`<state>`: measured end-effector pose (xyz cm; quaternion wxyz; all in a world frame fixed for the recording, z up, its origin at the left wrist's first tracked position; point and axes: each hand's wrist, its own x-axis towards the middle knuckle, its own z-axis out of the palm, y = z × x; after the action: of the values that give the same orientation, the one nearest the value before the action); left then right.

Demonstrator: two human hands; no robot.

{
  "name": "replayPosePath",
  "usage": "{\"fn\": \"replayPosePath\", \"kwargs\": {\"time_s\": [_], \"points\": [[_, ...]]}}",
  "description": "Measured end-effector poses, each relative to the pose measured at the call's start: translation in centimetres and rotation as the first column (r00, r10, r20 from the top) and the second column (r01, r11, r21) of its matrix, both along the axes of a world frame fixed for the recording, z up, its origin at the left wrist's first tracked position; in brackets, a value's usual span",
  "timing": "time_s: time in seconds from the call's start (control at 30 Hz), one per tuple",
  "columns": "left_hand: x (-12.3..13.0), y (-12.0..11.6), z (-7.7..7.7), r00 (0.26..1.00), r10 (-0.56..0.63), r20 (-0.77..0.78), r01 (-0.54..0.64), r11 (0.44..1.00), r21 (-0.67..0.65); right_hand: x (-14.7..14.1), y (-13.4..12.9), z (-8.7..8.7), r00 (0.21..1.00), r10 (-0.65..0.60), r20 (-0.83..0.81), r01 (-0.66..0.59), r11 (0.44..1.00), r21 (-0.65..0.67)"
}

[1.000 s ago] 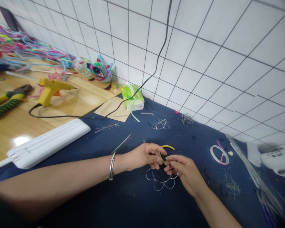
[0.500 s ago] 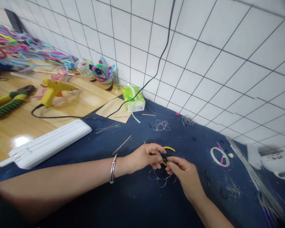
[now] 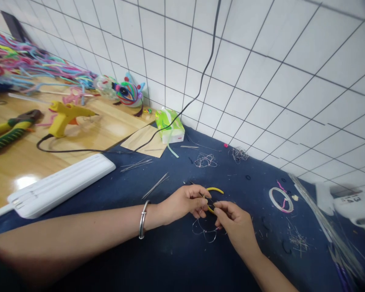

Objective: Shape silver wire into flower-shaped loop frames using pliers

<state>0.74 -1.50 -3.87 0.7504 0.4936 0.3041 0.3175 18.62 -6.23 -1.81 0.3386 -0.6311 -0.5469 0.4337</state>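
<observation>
A looped wire piece (image 3: 209, 236), shaped like flower petals with small pink beads, hangs just under my two hands. My left hand (image 3: 187, 202), with a silver bangle at its wrist, is closed with thumb and forefinger pinching the wire. Close beside it my right hand (image 3: 235, 221) is also closed, its fingertips pinching the same wirework. The exact spot each hand grips is too fine to make out. Behind the fingers, a tool with yellow handles (image 3: 215, 190) lies on the dark blue cloth (image 3: 170, 259), its middle partly hidden by my hands.
Two wire tangles (image 3: 206, 160) (image 3: 239, 154) lie beyond my hands. Cut wires (image 3: 155, 185) rest to the left, near a white power strip (image 3: 63, 184). A yellow glue gun (image 3: 68, 115) and pliers (image 3: 15, 127) are further left. A tape roll (image 3: 280, 199) lies right.
The wire loops below my hands have shifted and turned slightly. My fingers have moved a little, both hands staying close together. The view has shifted slightly.
</observation>
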Motion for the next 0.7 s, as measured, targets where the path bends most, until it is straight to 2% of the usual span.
{"fn": "replayPosePath", "kwargs": {"time_s": [0.2, 0.3, 0.43, 0.5, 0.7], "points": [[-0.1, 0.13, -0.14, 0.997, 0.002, -0.076, 0.004, 0.998, 0.068, -0.03, -0.06, 0.08, 0.998, 0.012, 0.069, -0.011, 1.0, -0.011], [-0.23, 0.42, -0.09, 0.983, 0.025, -0.18, 0.008, 0.984, 0.18, -0.02, -0.16, 0.08, 0.996, 0.015, 0.09, -0.015, 1.0, -0.004], [-0.42, 0.66, 0.23, 0.936, 0.108, -0.334, 0.054, 0.896, 0.441, -0.08, -0.19, 0.04, 0.993, 0.035, 0.112, -0.036, 0.999, 0.008], [-0.42, 0.58, 0.3, 0.914, 0.16, -0.372, 0.064, 0.85, 0.523, -0.15, -0.19, 0.02, 0.99, 0.049, 0.13, -0.053, 0.998, 0.028], [-0.04, -0.06, -0.21, 0.88, 0.273, -0.388, -0.003, 0.822, 0.57, -0.51, -0.39, 0.14, 0.986, 0.079, 0.146, -0.086, 0.995, 0.046]]}}
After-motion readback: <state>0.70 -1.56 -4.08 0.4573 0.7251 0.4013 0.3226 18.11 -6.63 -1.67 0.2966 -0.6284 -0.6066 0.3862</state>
